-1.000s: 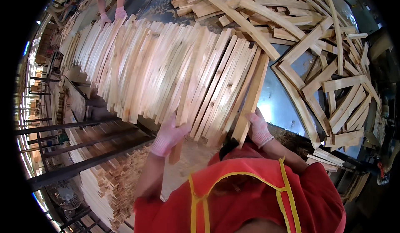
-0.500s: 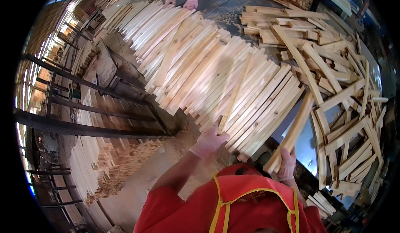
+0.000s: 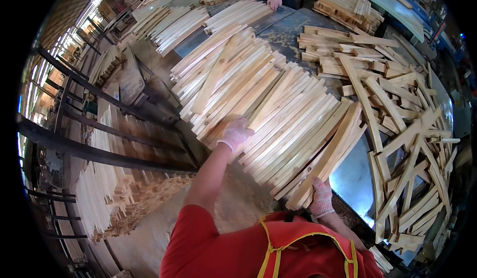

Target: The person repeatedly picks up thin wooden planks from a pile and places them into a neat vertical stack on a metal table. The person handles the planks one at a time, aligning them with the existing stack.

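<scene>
A wide layer of pale wooden slats [image 3: 278, 104] lies side by side across a metal table [image 3: 293, 24]. My left hand [image 3: 235, 134], in a pinkish white glove, rests on the near ends of slats in the middle of the layer. My right hand [image 3: 321, 197], gloved the same way, grips the near end of the slats at the right edge of the layer [image 3: 333, 154]. My red sleeves and yellow-trimmed apron fill the lower edge.
Glued wooden angle frames [image 3: 412, 144] lie heaped at the right. Stacked slats [image 3: 114, 198] stand behind dark steel rails [image 3: 99, 154] at the left. Another person's gloved hand [image 3: 274, 0] rests on slats at the far end. Sawdust covers the floor.
The view has swung right and down. My left hand moved up onto the middle slats, and my right hand slid to the end of the rightmost slats.
</scene>
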`<state>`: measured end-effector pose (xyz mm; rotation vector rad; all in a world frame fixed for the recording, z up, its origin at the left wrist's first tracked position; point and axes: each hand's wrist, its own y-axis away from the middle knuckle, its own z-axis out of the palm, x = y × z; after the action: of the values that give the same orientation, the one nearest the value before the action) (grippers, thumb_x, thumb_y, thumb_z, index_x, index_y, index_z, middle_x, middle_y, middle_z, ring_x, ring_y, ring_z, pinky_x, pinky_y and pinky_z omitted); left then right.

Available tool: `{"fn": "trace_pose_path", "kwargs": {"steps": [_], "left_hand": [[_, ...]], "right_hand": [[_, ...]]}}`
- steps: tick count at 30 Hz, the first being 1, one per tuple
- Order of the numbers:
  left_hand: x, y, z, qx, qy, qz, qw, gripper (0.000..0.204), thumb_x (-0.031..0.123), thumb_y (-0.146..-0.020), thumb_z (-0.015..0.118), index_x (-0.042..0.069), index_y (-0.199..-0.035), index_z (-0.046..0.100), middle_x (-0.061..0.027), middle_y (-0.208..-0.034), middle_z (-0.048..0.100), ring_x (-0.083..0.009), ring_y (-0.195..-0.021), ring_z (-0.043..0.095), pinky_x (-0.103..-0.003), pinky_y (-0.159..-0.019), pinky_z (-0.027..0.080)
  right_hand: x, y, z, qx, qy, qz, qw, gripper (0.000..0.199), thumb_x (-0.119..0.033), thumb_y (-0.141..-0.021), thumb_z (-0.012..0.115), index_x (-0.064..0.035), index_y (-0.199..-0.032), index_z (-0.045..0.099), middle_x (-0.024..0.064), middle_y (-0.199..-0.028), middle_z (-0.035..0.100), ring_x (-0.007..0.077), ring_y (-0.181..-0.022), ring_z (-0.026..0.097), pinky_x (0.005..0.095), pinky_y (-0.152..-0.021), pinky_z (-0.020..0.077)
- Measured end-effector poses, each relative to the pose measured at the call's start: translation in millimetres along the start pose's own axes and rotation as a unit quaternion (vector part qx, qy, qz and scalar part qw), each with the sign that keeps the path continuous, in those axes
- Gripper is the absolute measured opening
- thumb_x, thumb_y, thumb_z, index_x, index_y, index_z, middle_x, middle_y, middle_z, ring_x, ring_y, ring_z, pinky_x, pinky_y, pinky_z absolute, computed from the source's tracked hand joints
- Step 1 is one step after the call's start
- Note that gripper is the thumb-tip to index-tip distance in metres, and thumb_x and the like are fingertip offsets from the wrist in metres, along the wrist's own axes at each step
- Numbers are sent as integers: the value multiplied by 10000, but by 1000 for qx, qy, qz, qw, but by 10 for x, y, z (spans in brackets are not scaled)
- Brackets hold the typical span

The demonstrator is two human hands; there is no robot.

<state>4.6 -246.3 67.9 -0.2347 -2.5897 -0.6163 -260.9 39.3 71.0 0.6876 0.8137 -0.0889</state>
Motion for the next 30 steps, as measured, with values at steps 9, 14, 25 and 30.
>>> {"fn": "trace_pose_path", "kwargs": {"steps": [9, 14, 25, 30], "left_hand": [[94, 159, -467, 132, -343, -83, 926, 741, 436, -1018, 559, 130, -1658, 346, -123, -1711, 334, -321, -1536, 383, -455, -1256, 308], [-50, 169, -436, 99, -304, -65, 945, 732, 569, -1049, 451, 124, -1629, 400, -180, -1656, 432, -343, -1531, 413, -441, -1239, 336], [421, 108, -17, 52, -333, -36, 941, 965, 487, -951, 642, 83, -1704, 193, -186, -1595, 508, -330, -1377, 575, -425, -1122, 459], [127, 107, -96, 153, -398, -40, 904, 788, 456, -1020, 567, 154, -1685, 272, -150, -1687, 379, -322, -1555, 344, -552, -1240, 289]], "right_hand": [[382, -159, 133, -14, 195, -28, 980, 939, -46, -864, 738, -65, -1665, 249, 139, -1268, 665, 246, -1043, 669, 362, -895, 582], [109, -560, 1392, -75, 420, 87, 900, 922, -265, -908, 770, -61, -1655, 270, 191, -1188, 711, 287, -989, 702, 392, -907, 585], [-590, -903, 1066, -324, 506, 3, 799, 837, -466, -991, 693, -9, -1622, 386, 210, -1452, 647, 304, -1358, 604, 350, -1158, 464], [-1094, -902, -904, 28, 564, -15, 825, 904, -345, -934, 767, -28, -1655, 324, 213, -1204, 736, 289, -1126, 702, 363, -1008, 532]]}}
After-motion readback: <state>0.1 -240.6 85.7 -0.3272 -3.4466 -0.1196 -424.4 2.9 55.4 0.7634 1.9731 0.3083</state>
